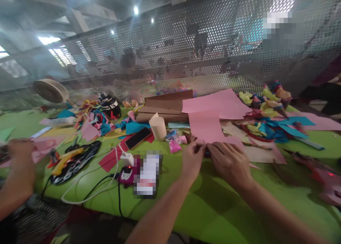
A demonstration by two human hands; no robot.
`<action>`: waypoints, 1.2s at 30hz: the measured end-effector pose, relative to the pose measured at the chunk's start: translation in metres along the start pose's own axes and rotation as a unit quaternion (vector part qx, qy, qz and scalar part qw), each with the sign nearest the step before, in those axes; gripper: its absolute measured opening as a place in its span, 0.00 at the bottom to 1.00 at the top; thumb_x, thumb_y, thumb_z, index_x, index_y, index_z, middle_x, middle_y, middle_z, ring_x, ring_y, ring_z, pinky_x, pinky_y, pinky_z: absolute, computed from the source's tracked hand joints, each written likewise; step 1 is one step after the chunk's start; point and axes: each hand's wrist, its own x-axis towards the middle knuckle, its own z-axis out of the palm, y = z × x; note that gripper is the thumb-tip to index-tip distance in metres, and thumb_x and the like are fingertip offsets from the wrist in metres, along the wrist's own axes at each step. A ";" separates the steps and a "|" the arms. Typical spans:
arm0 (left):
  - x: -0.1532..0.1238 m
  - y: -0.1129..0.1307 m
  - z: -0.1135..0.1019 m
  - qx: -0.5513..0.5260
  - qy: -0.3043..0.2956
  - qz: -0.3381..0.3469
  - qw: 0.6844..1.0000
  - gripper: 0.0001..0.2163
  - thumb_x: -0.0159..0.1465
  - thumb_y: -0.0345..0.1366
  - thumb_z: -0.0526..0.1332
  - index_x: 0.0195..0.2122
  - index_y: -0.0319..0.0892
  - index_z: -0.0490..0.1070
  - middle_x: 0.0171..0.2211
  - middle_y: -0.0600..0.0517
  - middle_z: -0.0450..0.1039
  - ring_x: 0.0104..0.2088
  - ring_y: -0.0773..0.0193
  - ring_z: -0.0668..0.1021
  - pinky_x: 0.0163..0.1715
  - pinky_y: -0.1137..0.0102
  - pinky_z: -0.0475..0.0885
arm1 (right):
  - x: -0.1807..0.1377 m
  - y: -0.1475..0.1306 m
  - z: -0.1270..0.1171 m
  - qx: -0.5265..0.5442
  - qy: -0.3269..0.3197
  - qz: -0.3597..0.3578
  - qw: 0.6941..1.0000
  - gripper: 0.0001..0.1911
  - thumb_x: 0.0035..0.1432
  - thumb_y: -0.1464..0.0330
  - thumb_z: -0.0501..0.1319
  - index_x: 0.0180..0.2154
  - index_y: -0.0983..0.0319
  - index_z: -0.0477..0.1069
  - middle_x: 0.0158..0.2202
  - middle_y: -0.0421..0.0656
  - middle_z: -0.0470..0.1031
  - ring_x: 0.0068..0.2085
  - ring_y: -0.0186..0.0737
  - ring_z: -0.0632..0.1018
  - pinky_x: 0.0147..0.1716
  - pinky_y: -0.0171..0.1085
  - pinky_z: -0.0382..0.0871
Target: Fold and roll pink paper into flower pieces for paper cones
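Note:
My left hand (193, 159) and my right hand (231, 162) meet above the green table (181, 201), fingertips pinched close together. Something small and dark sits between them, mostly hidden by the fingers, and I cannot make out what it is. Just behind the hands lies a pink paper sheet (206, 126), partly over other paper pieces. A small clear packet with bright pink contents (175, 146) rests to the left of my left hand. Beside the packet stands a cream roll (158, 128).
At the right lies a pink glue gun (326, 181) with a red light. Left are a lit phone (147, 174), a power strip (125, 176) with cables, and a yellow tool (66, 161) on a black tray. Another person's hand (21, 153) is at the far left.

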 end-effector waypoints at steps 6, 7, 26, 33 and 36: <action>0.003 -0.001 -0.004 0.000 0.029 -0.008 1.000 0.05 0.56 0.36 0.64 0.28 0.40 0.75 0.23 0.53 0.74 0.26 0.66 0.75 0.28 0.72 0.71 | -0.002 -0.004 0.005 0.002 0.002 0.008 1.000 0.11 0.65 0.75 0.55 0.44 0.68 0.75 0.37 0.47 0.80 0.35 0.41 0.76 0.37 0.40 0.64; 0.003 0.000 -0.004 -0.005 0.035 -0.013 0.999 0.05 0.56 0.36 0.64 0.29 0.40 0.75 0.24 0.53 0.74 0.26 0.66 0.76 0.28 0.72 0.71 | -0.002 -0.005 0.005 0.004 0.000 0.011 1.000 0.11 0.66 0.74 0.55 0.46 0.68 0.74 0.39 0.48 0.80 0.36 0.41 0.76 0.37 0.40 0.65; 0.006 0.004 -0.009 -0.032 0.002 0.062 0.998 0.03 0.58 0.32 0.61 0.33 0.39 0.73 0.30 0.51 0.76 0.30 0.66 0.78 0.35 0.70 0.74 | 0.000 0.026 -0.004 0.276 0.000 0.199 0.940 0.13 0.64 0.65 0.57 0.47 0.58 0.76 0.44 0.48 0.77 0.45 0.47 0.76 0.44 0.44 0.70; -0.001 0.011 -0.013 0.110 -0.013 0.187 0.976 0.06 0.64 0.33 0.58 0.37 0.40 0.75 0.36 0.48 0.78 0.37 0.63 0.79 0.40 0.69 0.74 | 0.005 0.056 -0.011 0.450 -0.099 0.321 0.828 0.17 0.53 0.52 0.65 0.39 0.56 0.80 0.42 0.47 0.79 0.45 0.51 0.77 0.46 0.48 0.69; -0.002 0.011 -0.013 0.147 -0.011 0.210 0.967 0.07 0.65 0.34 0.58 0.38 0.41 0.75 0.36 0.48 0.79 0.37 0.62 0.79 0.39 0.69 0.74 | 0.009 0.050 -0.012 0.484 -0.120 0.336 0.799 0.18 0.49 0.50 0.67 0.34 0.58 0.81 0.37 0.48 0.81 0.41 0.51 0.79 0.41 0.46 0.70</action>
